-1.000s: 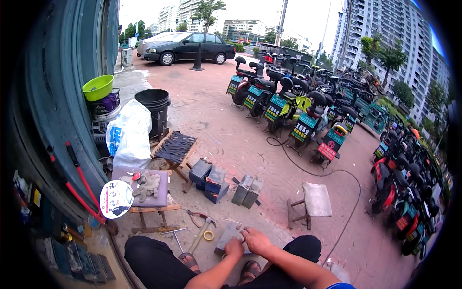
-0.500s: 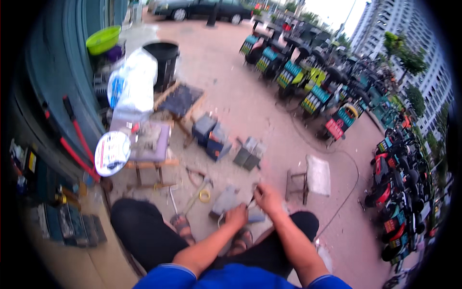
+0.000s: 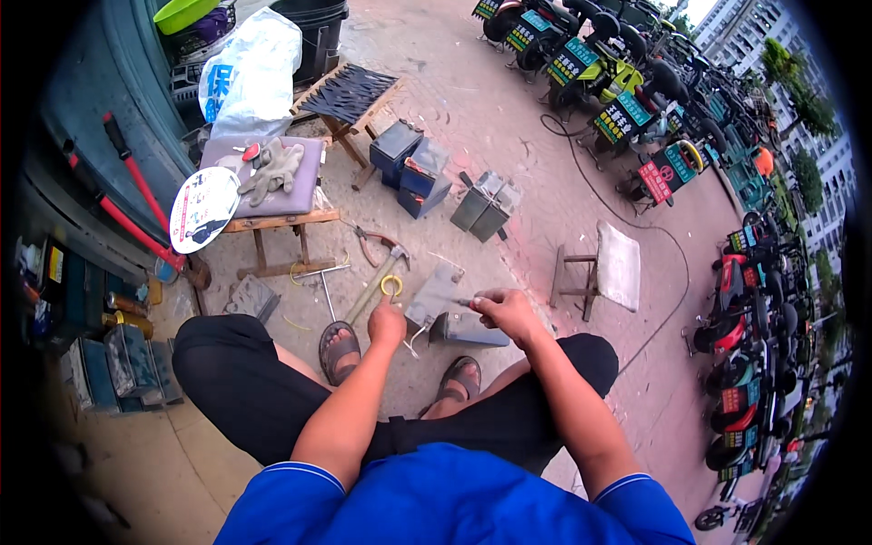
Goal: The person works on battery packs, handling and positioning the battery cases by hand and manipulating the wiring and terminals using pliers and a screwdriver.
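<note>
My left hand (image 3: 388, 323) is closed, its curled fingers at the near edge of a roll of yellow tape (image 3: 391, 285) beside a hammer (image 3: 380, 278). Fingers of my right hand (image 3: 509, 313) pinch a short, thin dark piece (image 3: 464, 302); its kind is too small to tell. Beneath that hand lies a grey box-shaped battery (image 3: 470, 330), next to a flat grey block (image 3: 431, 298). A pale bent wire (image 3: 414, 344) curves up near the battery's left end.
Pliers (image 3: 371, 247) and a T-shaped metal tool (image 3: 327, 289) lie by the hammer. More batteries (image 3: 422, 179) stand ahead. A padded stool (image 3: 304, 173) bears gloves (image 3: 272, 173); another low stool (image 3: 618, 266) is at right. Red-handled cutters (image 3: 136, 173) lean left. Parked scooters (image 3: 627, 118) line the right.
My hands have moved apart: the left went forward and left to the tape roll, while the right stays over the battery with the dark piece. The view has tilted down.
</note>
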Available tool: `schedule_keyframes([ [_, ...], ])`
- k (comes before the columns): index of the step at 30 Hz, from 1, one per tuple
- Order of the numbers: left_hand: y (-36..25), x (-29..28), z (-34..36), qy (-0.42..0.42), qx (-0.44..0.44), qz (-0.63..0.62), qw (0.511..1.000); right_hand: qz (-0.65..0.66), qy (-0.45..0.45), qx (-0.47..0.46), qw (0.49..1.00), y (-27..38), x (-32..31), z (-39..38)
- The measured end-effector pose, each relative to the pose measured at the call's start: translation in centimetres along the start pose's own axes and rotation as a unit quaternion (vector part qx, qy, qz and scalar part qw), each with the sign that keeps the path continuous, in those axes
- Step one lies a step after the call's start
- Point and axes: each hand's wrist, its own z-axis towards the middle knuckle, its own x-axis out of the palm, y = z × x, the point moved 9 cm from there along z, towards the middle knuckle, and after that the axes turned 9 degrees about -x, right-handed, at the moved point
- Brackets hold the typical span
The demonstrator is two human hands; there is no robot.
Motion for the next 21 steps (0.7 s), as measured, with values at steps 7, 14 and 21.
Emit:
schedule_keyframes([
  [7,-1.9,0.9,-2.4,0.059,0.003,-0.005,0.998,-0.265,-0.005,-0.097,0.959,0.9,0.8,-0.1],
  [14,-2.7,1.3,-2.9,0.104,-0.037,0.043,0.993,-0.259,-0.028,-0.077,0.962,1.1,-0.3,0.0],
  [21,-0.7,3.4,-1.4,0.117,-0.024,-0.035,0.992,-0.279,0.016,-0.082,0.957,1.5,1.1,-0.1],
])
